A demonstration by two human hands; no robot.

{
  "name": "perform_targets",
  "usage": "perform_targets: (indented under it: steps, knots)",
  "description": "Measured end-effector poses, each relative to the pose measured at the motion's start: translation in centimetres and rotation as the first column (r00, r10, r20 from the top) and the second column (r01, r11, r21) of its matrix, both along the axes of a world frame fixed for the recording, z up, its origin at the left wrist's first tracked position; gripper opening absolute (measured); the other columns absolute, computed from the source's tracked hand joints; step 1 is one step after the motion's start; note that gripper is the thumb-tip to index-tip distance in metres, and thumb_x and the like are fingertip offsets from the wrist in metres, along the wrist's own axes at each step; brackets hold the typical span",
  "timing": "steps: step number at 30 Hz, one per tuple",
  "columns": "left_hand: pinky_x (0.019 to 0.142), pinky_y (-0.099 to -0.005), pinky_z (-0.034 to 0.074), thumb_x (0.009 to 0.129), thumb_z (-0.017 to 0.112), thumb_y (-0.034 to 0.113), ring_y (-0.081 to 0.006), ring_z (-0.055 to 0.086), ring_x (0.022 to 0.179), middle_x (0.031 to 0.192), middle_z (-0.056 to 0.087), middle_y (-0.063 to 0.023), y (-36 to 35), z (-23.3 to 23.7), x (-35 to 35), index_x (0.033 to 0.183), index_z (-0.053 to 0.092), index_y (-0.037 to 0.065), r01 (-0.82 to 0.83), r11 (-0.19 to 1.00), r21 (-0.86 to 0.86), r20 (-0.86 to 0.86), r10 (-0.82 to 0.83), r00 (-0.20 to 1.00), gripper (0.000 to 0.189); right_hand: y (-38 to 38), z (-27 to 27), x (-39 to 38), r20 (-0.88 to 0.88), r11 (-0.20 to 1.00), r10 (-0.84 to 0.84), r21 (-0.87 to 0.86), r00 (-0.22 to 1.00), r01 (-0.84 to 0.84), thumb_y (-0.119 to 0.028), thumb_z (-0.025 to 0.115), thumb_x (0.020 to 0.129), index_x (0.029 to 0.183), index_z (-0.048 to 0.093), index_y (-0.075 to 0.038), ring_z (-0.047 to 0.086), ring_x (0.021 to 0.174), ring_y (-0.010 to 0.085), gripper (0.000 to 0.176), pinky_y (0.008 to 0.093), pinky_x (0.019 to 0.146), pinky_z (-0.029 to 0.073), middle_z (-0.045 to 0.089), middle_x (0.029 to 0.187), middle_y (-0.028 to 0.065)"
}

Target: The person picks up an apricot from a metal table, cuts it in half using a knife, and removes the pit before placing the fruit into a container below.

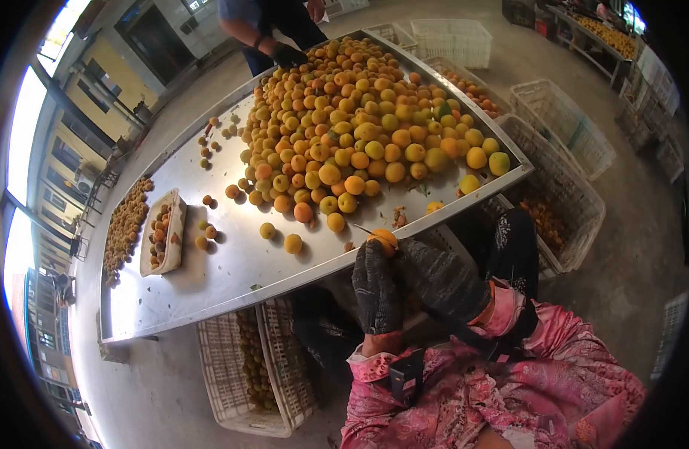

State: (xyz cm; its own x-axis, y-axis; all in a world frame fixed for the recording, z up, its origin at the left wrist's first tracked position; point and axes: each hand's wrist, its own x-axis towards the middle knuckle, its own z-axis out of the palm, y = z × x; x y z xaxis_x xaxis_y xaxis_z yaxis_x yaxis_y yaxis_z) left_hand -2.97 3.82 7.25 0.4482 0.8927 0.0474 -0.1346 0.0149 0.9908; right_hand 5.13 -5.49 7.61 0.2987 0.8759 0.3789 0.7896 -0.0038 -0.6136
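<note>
An orange apricot (384, 241) is held up at the table's near edge, in the fingertips of my left hand (376, 288), which wears a dark grey knit glove. Beside it, my right hand (445, 280), in a similar glove, has its fingers curled in against the fruit's right side; I cannot tell what they grip. A thin dark blade-like sliver (364, 229) sticks out to the left past the apricot. Just beyond my hands lie brown scraps (399, 218) and a yellow fruit piece (434, 206) on the metal table (209, 299).
A large apricot heap (344, 120) covers the table's far side, where another person's gloved hand (288, 55) reaches in. At left stand a white tray (174, 247) of fruit and a pile of small brown pits (127, 232). Plastic crates (284, 359) sit below and right (591, 202).
</note>
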Motion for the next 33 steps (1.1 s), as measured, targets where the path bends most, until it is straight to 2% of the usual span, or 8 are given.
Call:
perform_targets:
  steps: [3, 10, 17, 19, 23, 25, 31, 33]
  knots:
    - [0.063, -0.0255, 0.042, 0.091, 0.048, 0.033, -0.0096, 0.049, 0.070, 0.080, 0.056, -0.0029, 0.2, 1.1, 0.0, 0.093, 0.056, 0.000, 0.025, 0.995, -0.101, 0.011, -0.024, 1.000, 0.034, 0.1, 0.9, 0.8, 0.490, 0.982, 0.022, 0.154, 0.872, -0.111, -0.007, 0.060, 0.074, 0.111, 0.054, 0.002, 0.056, 0.098, 0.0320, 0.038, 0.0373, 0.080, 0.048, 0.054, 0.112, 0.0179]
    - [0.069, -0.0265, 0.043, 0.091, 0.048, 0.025, -0.0102, 0.050, 0.078, 0.084, 0.057, -0.0051, 0.7, 0.0, -0.2, 0.093, 0.056, -0.001, 0.116, 0.993, -0.038, -0.015, -0.116, 0.993, 0.028, -0.4, 0.3, 2.8, 0.187, 0.938, 0.280, 0.157, 0.942, -0.310, -0.011, 0.051, 0.079, 0.122, 0.049, -0.003, 0.049, 0.111, 0.0329, 0.043, 0.0405, 0.090, 0.042, 0.050, 0.120, 0.0194]
    - [0.068, -0.0256, 0.043, 0.092, 0.046, 0.030, -0.0108, 0.051, 0.074, 0.079, 0.055, -0.0036, 1.6, -3.7, 0.5, 0.091, 0.057, -0.001, 0.013, 0.941, 0.338, -0.187, 0.053, 0.981, 0.032, 0.9, -0.3, 0.6, 0.193, 0.998, 0.031, 0.040, 0.981, -0.040, -0.014, 0.056, 0.082, 0.108, 0.056, -0.001, 0.060, 0.079, 0.0295, 0.029, 0.0378, 0.069, 0.049, 0.058, 0.103, 0.0179]
    - [0.067, -0.0253, 0.042, 0.091, 0.047, 0.033, -0.0119, 0.050, 0.072, 0.077, 0.053, -0.0022, 1.5, -3.8, 1.1, 0.090, 0.057, 0.001, -0.052, 0.969, -0.242, 0.104, 0.079, 0.991, 0.033, 0.9, -0.3, 0.4, 0.186, 0.995, 0.011, 0.090, 0.982, -0.029, -0.015, 0.055, 0.083, 0.108, 0.057, -0.001, 0.060, 0.073, 0.0289, 0.028, 0.0376, 0.066, 0.049, 0.059, 0.100, 0.0176]
    - [0.065, -0.0255, 0.042, 0.090, 0.048, 0.033, -0.0118, 0.050, 0.073, 0.077, 0.053, -0.0016, 1.6, -2.4, 0.1, 0.091, 0.057, 0.002, 0.011, 0.968, -0.250, 0.030, -0.003, 1.000, 0.033, 1.4, -2.3, 1.5, 0.262, 0.987, 0.085, 0.111, 0.961, -0.117, -0.013, 0.059, 0.077, 0.109, 0.056, -0.001, 0.059, 0.087, 0.0300, 0.033, 0.0378, 0.074, 0.049, 0.058, 0.104, 0.0171]
    - [0.062, -0.0253, 0.042, 0.090, 0.048, 0.033, -0.0105, 0.050, 0.072, 0.077, 0.054, -0.0020, 2.0, -2.6, -0.5, 0.091, 0.057, 0.001, 0.063, 0.991, 0.118, -0.071, -0.055, 0.996, 0.033, 1.5, -2.5, 2.2, 0.351, 0.946, 0.142, 0.227, 0.925, -0.231, -0.012, 0.060, 0.075, 0.109, 0.055, -0.001, 0.059, 0.092, 0.0303, 0.036, 0.0378, 0.076, 0.049, 0.058, 0.105, 0.0168]
    - [0.061, -0.0287, 0.046, 0.089, 0.050, 0.027, -0.0164, 0.055, 0.070, 0.083, 0.058, -0.0071, 3.0, -3.2, -1.5, 0.096, 0.055, 0.000, 0.152, 0.927, 0.343, -0.179, -0.095, 0.979, 0.029, 0.8, -1.9, 2.3, 0.119, 0.941, 0.260, 0.193, 0.958, -0.280, -0.008, 0.060, 0.075, 0.113, 0.055, -0.003, 0.055, 0.099, 0.0317, 0.038, 0.0346, 0.088, 0.045, 0.052, 0.112, 0.0198]
    - [0.062, -0.0286, 0.047, 0.089, 0.051, 0.027, -0.0172, 0.056, 0.070, 0.084, 0.057, -0.0074, 3.6, -2.7, -2.2, 0.097, 0.055, -0.001, 0.106, 0.993, -0.052, 0.040, -0.104, 0.994, 0.029, 0.4, -0.5, 3.0, -0.612, 0.951, -0.002, -0.246, 0.791, -0.188, -0.012, 0.064, 0.077, 0.112, 0.055, -0.003, 0.057, 0.095, 0.0264, 0.037, 0.0324, 0.086, 0.045, 0.056, 0.106, 0.0169]
